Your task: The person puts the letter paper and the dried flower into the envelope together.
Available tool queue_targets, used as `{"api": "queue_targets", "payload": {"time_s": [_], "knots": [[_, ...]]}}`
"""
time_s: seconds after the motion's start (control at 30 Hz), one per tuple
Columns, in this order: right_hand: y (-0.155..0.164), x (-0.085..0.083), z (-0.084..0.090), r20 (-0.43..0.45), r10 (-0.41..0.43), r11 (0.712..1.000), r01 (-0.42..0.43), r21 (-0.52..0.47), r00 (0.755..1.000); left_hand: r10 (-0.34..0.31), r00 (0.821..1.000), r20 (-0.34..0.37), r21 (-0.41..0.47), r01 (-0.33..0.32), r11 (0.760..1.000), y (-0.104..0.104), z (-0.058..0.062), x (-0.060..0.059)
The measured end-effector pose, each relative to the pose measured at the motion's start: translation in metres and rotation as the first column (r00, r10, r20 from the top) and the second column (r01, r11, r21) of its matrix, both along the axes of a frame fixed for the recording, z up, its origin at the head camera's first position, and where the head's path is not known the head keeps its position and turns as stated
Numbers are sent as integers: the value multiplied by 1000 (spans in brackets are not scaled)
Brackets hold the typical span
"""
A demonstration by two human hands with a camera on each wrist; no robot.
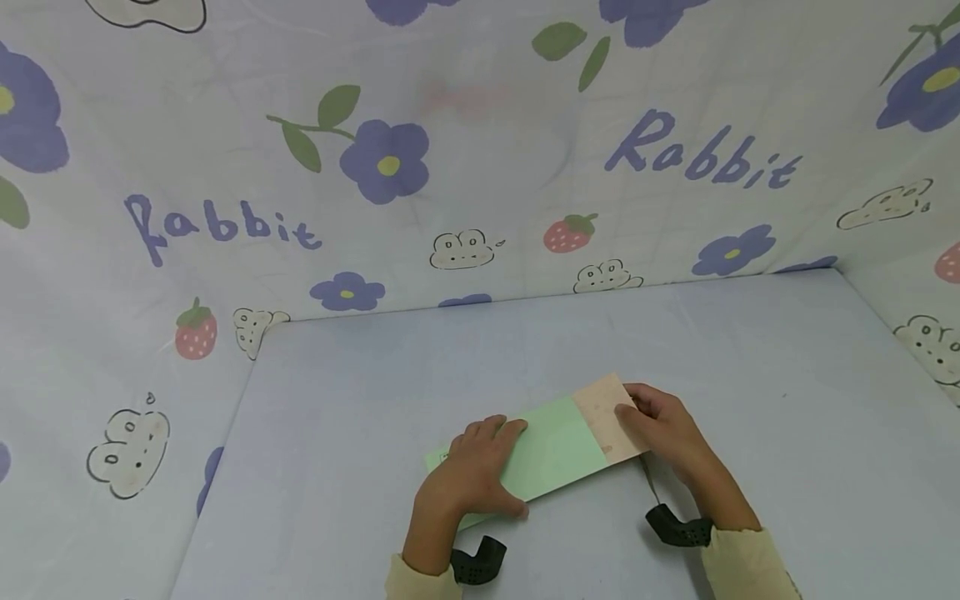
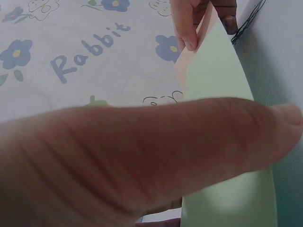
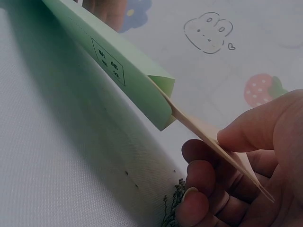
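A flower-printed sheet backs the lilac tabletop (image 1: pixel 360 375). Near its front edge, the left hand (image 1: pixel 472 471) grips the green envelope (image 1: pixel 551 450); the right hand (image 1: pixel 660 425) pinches the beige card (image 1: pixel 600 408) protruding from its end.

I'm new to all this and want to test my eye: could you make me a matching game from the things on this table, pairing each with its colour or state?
Things:
1. envelope
2. card
3. left hand
4. right hand

States:
A. pinches the pinkish piece
B. pale green
C. pinkish beige, sticking out of the sleeve's end
D. holds the green piece on the table

Pairs: 1-B, 2-C, 3-D, 4-A
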State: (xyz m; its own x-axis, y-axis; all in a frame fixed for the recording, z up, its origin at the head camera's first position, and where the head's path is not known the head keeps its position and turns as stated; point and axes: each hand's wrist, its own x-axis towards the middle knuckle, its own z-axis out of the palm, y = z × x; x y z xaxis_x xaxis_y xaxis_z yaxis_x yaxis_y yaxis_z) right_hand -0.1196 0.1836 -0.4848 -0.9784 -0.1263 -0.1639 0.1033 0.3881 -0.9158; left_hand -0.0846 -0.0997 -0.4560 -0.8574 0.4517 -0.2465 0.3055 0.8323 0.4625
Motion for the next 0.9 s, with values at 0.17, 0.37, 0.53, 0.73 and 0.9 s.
{"api": "queue_targets", "payload": {"time_s": [0.17, 0.37, 0.53, 0.73, 0.9], "knots": [[0, 0, 1, 0, 1, 1000, -1, -1, 1000, 3, 1000, 5, -1, -3, 1000, 0, 0, 0], [0, 0, 2, -14, 10, 1000, -10, -21, 1000, 6, 1000, 6, -2, -6, 1000, 0, -1, -1], [0, 0, 2, -14, 9, 999, -10, -30, 1000, 4, 1000, 4, -2, -4, 1000, 0, -2, 0], [-1, 0, 1, 1, 6, 999, -6, -37, 1000, 3, 1000, 2, -5, -2, 1000, 0, -3, 0], [-1, 0, 0, 0, 3, 1000, -3, -29, 1000, 2, 1000, 5, -7, -2, 1000, 0, -3, 0]]}}
